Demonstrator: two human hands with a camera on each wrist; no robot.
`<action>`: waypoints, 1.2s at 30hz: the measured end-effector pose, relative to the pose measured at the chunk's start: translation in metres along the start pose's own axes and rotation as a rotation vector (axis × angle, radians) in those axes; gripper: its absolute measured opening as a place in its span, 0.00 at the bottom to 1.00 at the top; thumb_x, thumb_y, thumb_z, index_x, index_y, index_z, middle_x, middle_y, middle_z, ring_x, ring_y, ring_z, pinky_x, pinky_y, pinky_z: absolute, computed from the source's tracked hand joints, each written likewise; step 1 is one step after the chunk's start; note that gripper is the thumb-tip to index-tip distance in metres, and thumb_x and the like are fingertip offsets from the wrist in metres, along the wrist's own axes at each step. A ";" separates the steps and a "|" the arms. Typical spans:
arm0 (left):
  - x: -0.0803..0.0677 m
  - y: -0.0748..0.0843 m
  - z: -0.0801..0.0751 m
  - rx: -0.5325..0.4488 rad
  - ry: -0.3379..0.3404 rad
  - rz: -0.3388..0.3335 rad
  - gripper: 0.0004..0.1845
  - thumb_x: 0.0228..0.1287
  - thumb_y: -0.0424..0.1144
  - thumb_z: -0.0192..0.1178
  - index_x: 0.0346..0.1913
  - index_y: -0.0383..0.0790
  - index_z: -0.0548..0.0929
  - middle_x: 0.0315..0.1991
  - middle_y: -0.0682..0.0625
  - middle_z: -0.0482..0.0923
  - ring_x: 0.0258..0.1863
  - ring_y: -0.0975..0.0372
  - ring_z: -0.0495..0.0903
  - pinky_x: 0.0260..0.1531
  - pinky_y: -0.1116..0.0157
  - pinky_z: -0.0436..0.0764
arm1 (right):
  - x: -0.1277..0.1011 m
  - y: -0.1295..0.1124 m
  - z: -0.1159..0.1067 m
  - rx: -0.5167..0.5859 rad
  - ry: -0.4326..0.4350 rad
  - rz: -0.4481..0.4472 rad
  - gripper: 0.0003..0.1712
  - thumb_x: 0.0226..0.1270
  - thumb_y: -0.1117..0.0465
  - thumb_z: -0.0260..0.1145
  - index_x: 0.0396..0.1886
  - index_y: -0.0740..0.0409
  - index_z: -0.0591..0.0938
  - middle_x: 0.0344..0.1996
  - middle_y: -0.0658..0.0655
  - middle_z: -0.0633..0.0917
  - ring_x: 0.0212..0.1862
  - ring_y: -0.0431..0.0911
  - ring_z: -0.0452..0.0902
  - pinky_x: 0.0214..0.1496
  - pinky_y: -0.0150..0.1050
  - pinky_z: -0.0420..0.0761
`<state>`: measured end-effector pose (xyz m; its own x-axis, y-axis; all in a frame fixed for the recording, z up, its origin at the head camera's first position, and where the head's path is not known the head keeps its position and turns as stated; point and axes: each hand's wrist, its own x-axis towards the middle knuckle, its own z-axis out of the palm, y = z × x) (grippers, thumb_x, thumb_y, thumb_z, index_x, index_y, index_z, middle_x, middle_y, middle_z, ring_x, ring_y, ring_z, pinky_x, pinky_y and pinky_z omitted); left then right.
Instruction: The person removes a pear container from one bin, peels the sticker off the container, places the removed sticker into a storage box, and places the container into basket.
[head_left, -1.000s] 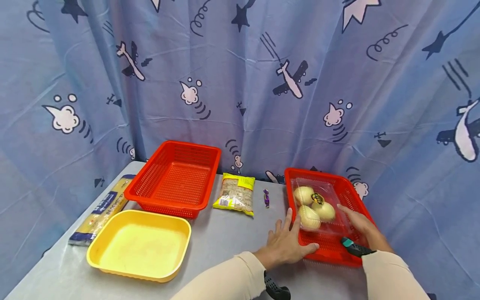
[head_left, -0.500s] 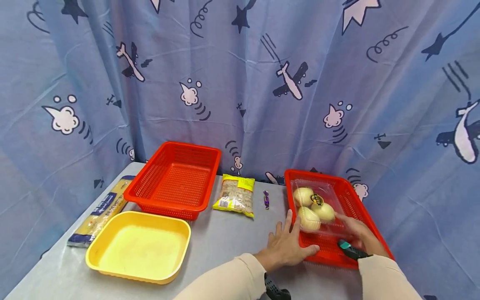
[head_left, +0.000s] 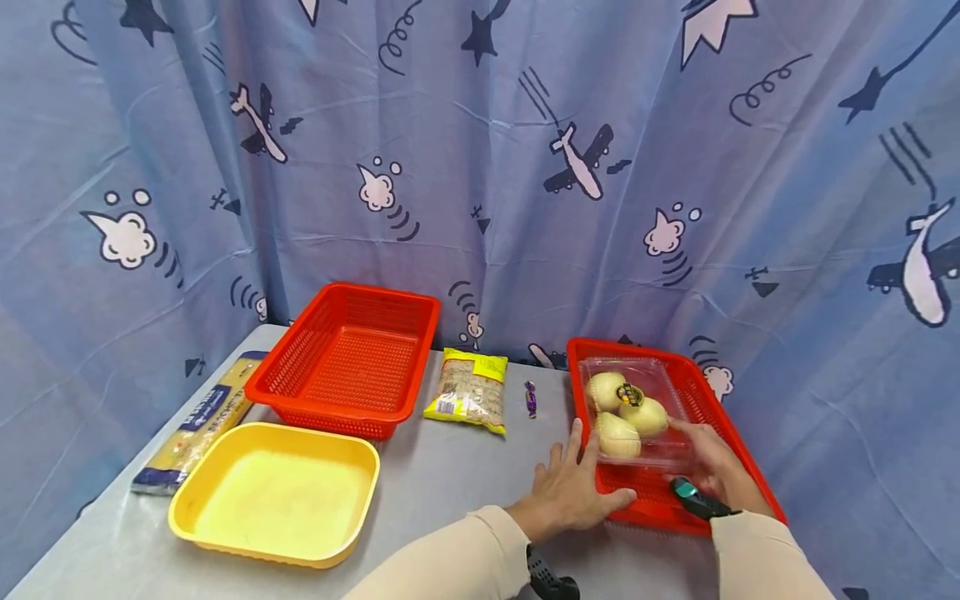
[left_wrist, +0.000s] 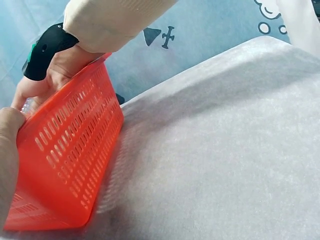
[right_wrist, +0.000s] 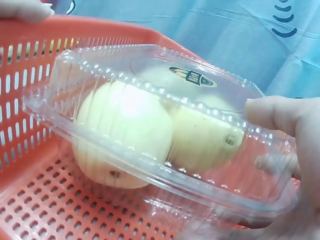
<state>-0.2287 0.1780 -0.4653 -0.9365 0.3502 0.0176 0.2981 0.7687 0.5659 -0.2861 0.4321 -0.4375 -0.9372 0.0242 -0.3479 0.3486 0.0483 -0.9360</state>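
A clear plastic clamshell box (head_left: 637,400) sits inside the red basket (head_left: 720,442) at the right end of the grey table (head_left: 450,483), lying towards the basket's back half and slightly askew. The box is transparent with a ridged, beaded rim around its lid, and through it three pale yellow, round fruits (head_left: 618,433) show, packed close against each other; small brown stem marks are visible on two of them in the right wrist view. A dark oval sticker with a yellow edge (head_left: 630,394) sits on top of the lid.

The right hand (head_left: 708,462) grasps the near right corner of the box: in the right wrist view its thumb (right_wrist: 275,112) presses on the lid's rim while the other fingers curl beneath the base, seen blurred through the plastic. The box's near end looks tipped up off the basket's perforated floor.

The left hand (head_left: 573,492) holds the near left corner of the same basket, its thumb hooked over the front rim and its fingers spread flat along the outer left wall and the table.

Further left on the table lie a small purple wrapped sweet (head_left: 531,398), a yellow packet of food (head_left: 468,400), a second red basket (head_left: 348,358), a yellow tray (head_left: 277,492) and a long packet of spaghetti (head_left: 195,421). A blue curtain printed with planes and clouds (head_left: 480,167) hangs behind.
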 end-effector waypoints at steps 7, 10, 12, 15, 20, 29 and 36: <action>-0.001 0.000 0.001 -0.004 -0.002 0.004 0.51 0.53 0.77 0.49 0.77 0.60 0.50 0.77 0.60 0.37 0.68 0.50 0.57 0.59 0.43 0.63 | -0.004 0.000 -0.001 -0.017 0.037 0.015 0.37 0.73 0.46 0.57 0.67 0.69 0.59 0.46 0.67 0.82 0.40 0.61 0.83 0.44 0.62 0.77; -0.002 0.001 0.001 -0.019 -0.007 0.012 0.51 0.52 0.77 0.49 0.77 0.60 0.50 0.77 0.60 0.37 0.68 0.50 0.56 0.59 0.43 0.62 | -0.008 -0.001 -0.006 -0.022 0.060 0.029 0.38 0.72 0.45 0.58 0.67 0.68 0.58 0.42 0.64 0.83 0.38 0.59 0.83 0.44 0.61 0.77; -0.002 0.002 0.001 -0.028 -0.012 0.016 0.51 0.52 0.77 0.50 0.77 0.61 0.51 0.77 0.60 0.37 0.69 0.49 0.56 0.60 0.42 0.62 | -0.012 -0.002 -0.009 -0.026 0.073 0.036 0.39 0.72 0.45 0.58 0.67 0.69 0.58 0.41 0.62 0.83 0.37 0.59 0.84 0.43 0.61 0.77; -0.002 0.003 0.001 -0.039 -0.015 0.013 0.51 0.52 0.76 0.51 0.77 0.60 0.52 0.77 0.61 0.37 0.69 0.49 0.55 0.60 0.42 0.62 | -0.017 -0.003 -0.012 -0.027 0.073 0.040 0.39 0.72 0.46 0.57 0.67 0.70 0.57 0.41 0.63 0.83 0.36 0.58 0.84 0.44 0.61 0.77; -0.002 0.003 -0.004 -0.016 -0.006 0.003 0.50 0.51 0.77 0.51 0.76 0.60 0.53 0.76 0.61 0.38 0.68 0.51 0.56 0.59 0.42 0.62 | -0.021 -0.005 -0.014 0.042 0.095 0.072 0.39 0.70 0.45 0.59 0.66 0.67 0.57 0.52 0.69 0.75 0.37 0.55 0.83 0.47 0.62 0.75; 0.001 0.003 -0.008 -0.001 -0.025 -0.018 0.51 0.50 0.76 0.52 0.76 0.58 0.55 0.76 0.61 0.38 0.69 0.51 0.55 0.61 0.43 0.62 | -0.029 -0.006 -0.017 0.175 0.145 0.114 0.41 0.65 0.44 0.65 0.64 0.62 0.58 0.48 0.67 0.78 0.37 0.62 0.83 0.48 0.61 0.74; 0.002 0.003 -0.007 0.010 -0.026 -0.027 0.51 0.50 0.76 0.53 0.76 0.58 0.56 0.76 0.60 0.39 0.69 0.51 0.55 0.60 0.44 0.63 | -0.036 -0.009 -0.019 0.251 0.079 0.110 0.27 0.70 0.46 0.60 0.58 0.55 0.62 0.37 0.57 0.80 0.41 0.68 0.81 0.49 0.62 0.73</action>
<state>-0.2306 0.1773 -0.4581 -0.9392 0.3428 -0.0193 0.2745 0.7835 0.5575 -0.2551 0.4503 -0.4154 -0.8869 0.0936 -0.4524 0.4271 -0.2073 -0.8801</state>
